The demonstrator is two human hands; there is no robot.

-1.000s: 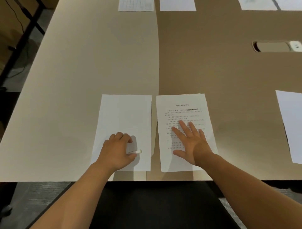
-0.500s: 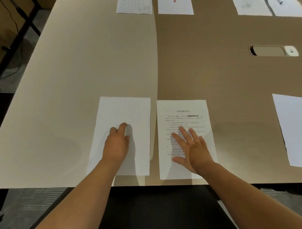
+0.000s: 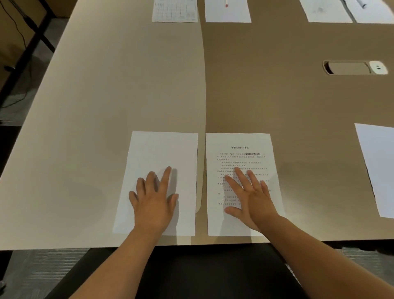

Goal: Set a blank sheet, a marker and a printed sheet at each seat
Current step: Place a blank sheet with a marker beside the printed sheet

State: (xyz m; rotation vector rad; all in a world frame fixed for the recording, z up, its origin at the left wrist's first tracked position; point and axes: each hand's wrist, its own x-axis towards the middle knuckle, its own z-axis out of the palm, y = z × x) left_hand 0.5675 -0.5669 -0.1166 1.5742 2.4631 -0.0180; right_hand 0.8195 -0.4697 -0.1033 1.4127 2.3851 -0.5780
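Seen from a head-worn camera looking down, a person leans over the near edge of a tan table [image 3: 128, 85]. The left hand [image 3: 154, 202] lies flat and open, palm down with fingers spread, on the lower half of a blank sheet [image 3: 164, 153]; it grips nothing. The right hand [image 3: 252, 198] is likewise flat and open, fingers fanned, pressing on the lower half of a printed sheet [image 3: 238, 149] with lines of small text.

The two sheets lie side by side between and under the hands, close but not touching, their top edges roughly level beyond the fingertips. No marker can be seen at this seat; if one lies under the left palm, it is hidden.

Far beyond the fingertips, at the opposite edge, are more papers: a gridded sheet [image 3: 174, 10], and a white sheet [image 3: 227, 12] with a red-tipped marker [image 3: 226, 3] on it. Off past the right hand another blank page [image 3: 377, 168] lies at the neighbouring seat. A cable port [image 3: 355, 67] is set into the table, far ahead of the right hand.

The step in hand appears to be squaring up the two sheets. To do it well, light even pressure from flat palms should slide each sheet without creasing, keeping the near edges parallel to the table edge and the gap narrow and even. Lifting the hands straight up should avoid dragging the paper askew.
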